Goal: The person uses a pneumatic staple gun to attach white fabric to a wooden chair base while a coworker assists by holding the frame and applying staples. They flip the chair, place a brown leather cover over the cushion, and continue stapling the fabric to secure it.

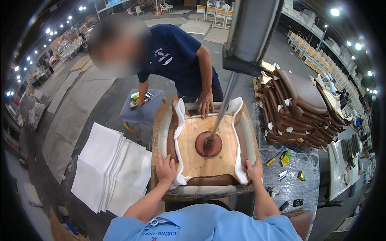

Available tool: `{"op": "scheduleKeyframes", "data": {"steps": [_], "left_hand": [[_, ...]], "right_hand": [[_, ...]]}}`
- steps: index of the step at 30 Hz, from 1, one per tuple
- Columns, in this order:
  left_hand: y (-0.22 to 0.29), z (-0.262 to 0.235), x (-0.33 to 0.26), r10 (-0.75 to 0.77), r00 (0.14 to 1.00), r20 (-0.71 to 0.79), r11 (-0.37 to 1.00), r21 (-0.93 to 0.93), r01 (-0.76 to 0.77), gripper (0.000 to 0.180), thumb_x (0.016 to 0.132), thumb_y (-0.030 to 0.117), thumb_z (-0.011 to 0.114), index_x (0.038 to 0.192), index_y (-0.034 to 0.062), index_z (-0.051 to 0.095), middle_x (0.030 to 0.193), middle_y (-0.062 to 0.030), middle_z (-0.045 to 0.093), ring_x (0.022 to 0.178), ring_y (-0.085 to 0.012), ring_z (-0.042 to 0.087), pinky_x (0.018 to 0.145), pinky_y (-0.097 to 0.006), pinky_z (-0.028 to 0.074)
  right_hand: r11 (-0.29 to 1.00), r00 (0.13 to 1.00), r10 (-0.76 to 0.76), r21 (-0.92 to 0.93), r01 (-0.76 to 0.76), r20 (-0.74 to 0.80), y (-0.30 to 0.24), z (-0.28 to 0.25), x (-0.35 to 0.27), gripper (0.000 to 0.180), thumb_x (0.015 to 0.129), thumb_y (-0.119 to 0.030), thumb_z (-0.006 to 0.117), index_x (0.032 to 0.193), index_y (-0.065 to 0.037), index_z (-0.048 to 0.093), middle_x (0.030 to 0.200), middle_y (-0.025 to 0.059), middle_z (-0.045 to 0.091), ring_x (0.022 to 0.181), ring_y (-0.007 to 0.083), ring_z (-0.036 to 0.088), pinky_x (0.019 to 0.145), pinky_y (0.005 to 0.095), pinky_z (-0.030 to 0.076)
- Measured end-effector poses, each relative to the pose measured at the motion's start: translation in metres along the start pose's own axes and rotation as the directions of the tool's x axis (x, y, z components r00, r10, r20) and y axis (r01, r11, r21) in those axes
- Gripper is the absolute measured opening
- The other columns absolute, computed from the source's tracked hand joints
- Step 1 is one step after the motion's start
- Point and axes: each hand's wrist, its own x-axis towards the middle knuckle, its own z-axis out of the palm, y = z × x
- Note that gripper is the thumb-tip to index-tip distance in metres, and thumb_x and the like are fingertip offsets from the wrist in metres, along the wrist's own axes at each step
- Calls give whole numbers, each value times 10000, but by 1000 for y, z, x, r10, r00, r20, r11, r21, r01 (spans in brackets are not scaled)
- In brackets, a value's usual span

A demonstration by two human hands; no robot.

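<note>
An upturned chair seat (205, 170) lies before me, its bare plywood underside facing up. Brown leather and white lining (179, 136) are folded over its rim, with a grey padded ring outside. A red round press foot (208, 144) on a metal rod bears on the plywood. My left hand (165, 168) rests on the near left edge, fingers spread on the leather. At the near right corner, my right hand (254, 172) lies along the edge beside the white lining, fingers stretched forward and partly hidden. Across from me, a co-worker's hand (206, 103) touches the far edge.
The co-worker's other hand is at a tool (138, 100) on a blue-grey stool (152, 110). White sheets (100, 168) are stacked at left. Brown leather covers (301, 102) pile up at right, near a yellow-handled screwdriver (273, 158) and small boxes. A press column (253, 32) hangs overhead.
</note>
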Motion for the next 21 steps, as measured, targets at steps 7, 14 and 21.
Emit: {"op": "scheduleKeyframes", "data": {"steps": [7, 14, 21], "left_hand": [[2, 3, 3, 48, 996, -70, 999, 8, -47, 415, 1079, 278, 651, 1438, 86, 734, 1784, -236, 348, 1588, -499, 380, 1297, -594, 343], [12, -1, 3, 27, 999, -40, 1000, 7, -27, 416, 1082, 266, 644, 1442, 74, 724, 1797, -226, 328, 1605, -508, 358, 1307, -580, 340], [18, -5, 2, 26, 999, -29, 999, 30, -26, 430, 1089, 254, 634, 1476, 76, 695, 1814, -222, 299, 1625, -512, 333, 1316, -582, 328]], "right_hand": [[997, 998, -66, 29, 66, -12, 9, 5, -3, 773, 996, -458, 782, 1518, 68, 562, 1360, 359, 668, 1283, 537, 637, 1102, 578, 505], [986, 990, -110, 114, 119, -86, 11, 8, -5, 651, 971, -348, 813, 1477, 3, 604, 1293, 309, 700, 1233, 515, 656, 1059, 583, 514], [992, 991, -81, 89, 91, -105, 16, 12, -5, 615, 982, -342, 799, 1459, 0, 613, 1270, 307, 700, 1204, 517, 656, 1044, 574, 518]]}}
